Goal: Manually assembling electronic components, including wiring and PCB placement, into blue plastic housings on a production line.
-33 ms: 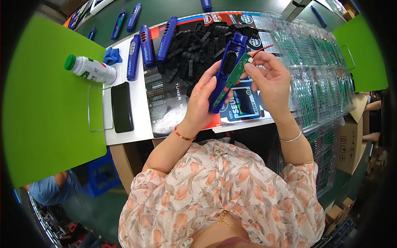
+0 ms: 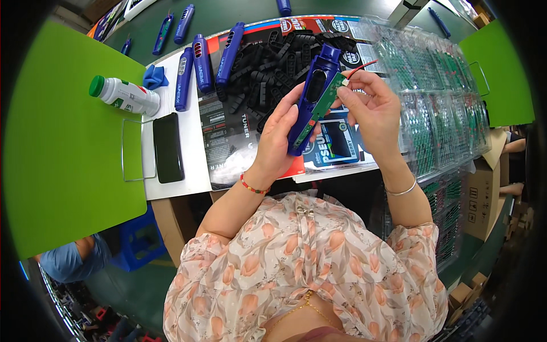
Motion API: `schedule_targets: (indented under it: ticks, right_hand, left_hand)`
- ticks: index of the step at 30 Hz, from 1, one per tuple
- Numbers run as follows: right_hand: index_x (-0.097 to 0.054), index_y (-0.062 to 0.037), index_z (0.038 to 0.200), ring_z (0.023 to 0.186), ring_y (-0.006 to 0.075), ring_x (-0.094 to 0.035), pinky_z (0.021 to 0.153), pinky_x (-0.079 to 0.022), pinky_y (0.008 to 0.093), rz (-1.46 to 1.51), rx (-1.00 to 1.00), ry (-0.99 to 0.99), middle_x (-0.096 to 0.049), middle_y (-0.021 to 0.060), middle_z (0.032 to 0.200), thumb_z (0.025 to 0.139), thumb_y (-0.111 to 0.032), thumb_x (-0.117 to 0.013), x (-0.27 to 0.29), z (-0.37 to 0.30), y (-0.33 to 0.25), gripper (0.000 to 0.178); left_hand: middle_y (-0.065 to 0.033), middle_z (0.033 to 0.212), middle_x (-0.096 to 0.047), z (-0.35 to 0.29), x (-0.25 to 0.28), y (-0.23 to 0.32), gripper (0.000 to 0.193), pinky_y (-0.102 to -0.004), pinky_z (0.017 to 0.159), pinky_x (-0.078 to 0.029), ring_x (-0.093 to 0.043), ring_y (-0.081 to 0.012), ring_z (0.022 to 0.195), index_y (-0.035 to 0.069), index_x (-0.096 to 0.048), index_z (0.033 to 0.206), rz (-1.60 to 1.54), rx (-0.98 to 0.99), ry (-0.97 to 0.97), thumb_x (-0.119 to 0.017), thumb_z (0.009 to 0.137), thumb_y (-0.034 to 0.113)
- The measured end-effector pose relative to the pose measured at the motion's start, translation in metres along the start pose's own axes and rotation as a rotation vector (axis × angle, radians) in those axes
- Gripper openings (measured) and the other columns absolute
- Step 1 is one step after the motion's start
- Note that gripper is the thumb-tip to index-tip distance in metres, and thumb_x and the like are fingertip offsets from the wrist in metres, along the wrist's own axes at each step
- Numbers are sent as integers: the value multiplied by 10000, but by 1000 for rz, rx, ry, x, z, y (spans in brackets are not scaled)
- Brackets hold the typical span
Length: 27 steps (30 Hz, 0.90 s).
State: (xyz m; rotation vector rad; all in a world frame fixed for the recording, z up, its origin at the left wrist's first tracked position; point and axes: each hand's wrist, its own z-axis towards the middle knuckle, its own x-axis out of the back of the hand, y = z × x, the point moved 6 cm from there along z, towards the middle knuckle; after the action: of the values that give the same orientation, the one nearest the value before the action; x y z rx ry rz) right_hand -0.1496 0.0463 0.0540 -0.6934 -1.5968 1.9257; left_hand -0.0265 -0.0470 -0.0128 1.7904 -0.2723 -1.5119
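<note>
My left hand [image 2: 278, 132] is wrapped round a dark blue plastic housing [image 2: 305, 108], long and tilted, with a black oval opening in its upper half. Over the housing's right side lies a narrow green circuit board [image 2: 326, 102], its lower end along the inside of the housing. My right hand [image 2: 373, 114] pinches the board's upper end between thumb and fingers, beside a small white connector [image 2: 345, 82]. From there a red and black wire pair [image 2: 362, 66] sticks out to the upper right. How the board's lower end sits inside cannot be made out.
Black plastic parts [image 2: 262, 74] are heaped behind my hands. Several blue housings [image 2: 183, 80] lie at left, near a phone [image 2: 168, 148] and a white bottle [image 2: 128, 96]. Clear trays of circuit boards [image 2: 439, 114] are stacked at right, between green panels [image 2: 496, 74]. A cardboard box [image 2: 484, 199] stands beyond.
</note>
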Motion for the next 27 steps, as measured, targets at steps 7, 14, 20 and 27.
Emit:
schedule_targets:
  ticks: [7, 14, 20, 27]
  right_hand:
    - [-606, 33, 1088, 743, 106, -685, 448, -439, 163, -34, -39, -40, -652, 70, 920, 883, -20, -668, -4, 4, 4, 221]
    - [-637, 45, 1063, 673, 39, -603, 503, -470, 169, -59, 17, -39, -616, 27, 841, 865, -24, -690, -7, 7, 6, 216]
    - [-678, 10, 1064, 613, 27, -522, 555, -430, 164, -114, -3, -89, -603, 2, 784, 831, -38, -723, -7, 11, 10, 242]
    - [-399, -80, 1436, 653, 93, -653, 525, -496, 239, -424, 209, 67, -637, 67, 785, 772, 26, -720, -23, -8, -1, 746]
  left_hand:
    - [-160, 1141, -642, -1, -3, -2, 455, -235, 724, -516, -612, -112, 831, 61, -354, 1467, 82, 19, 78, -402, 1040, 207]
    - [-142, 1059, -664, -2, 2, 2, 469, -210, 665, -492, -589, -77, 756, 50, -371, 1451, 202, -19, 54, -393, 1053, 296]
    - [-128, 1034, -667, -3, 1, 5, 466, -198, 620, -477, -573, -63, 724, 45, -377, 1446, 217, -27, 22, -418, 1048, 284]
    - [-98, 995, -678, 1, 4, 11, 451, -200, 573, -479, -576, -48, 697, 24, -407, 1426, 446, -37, 98, -527, 1006, 141]
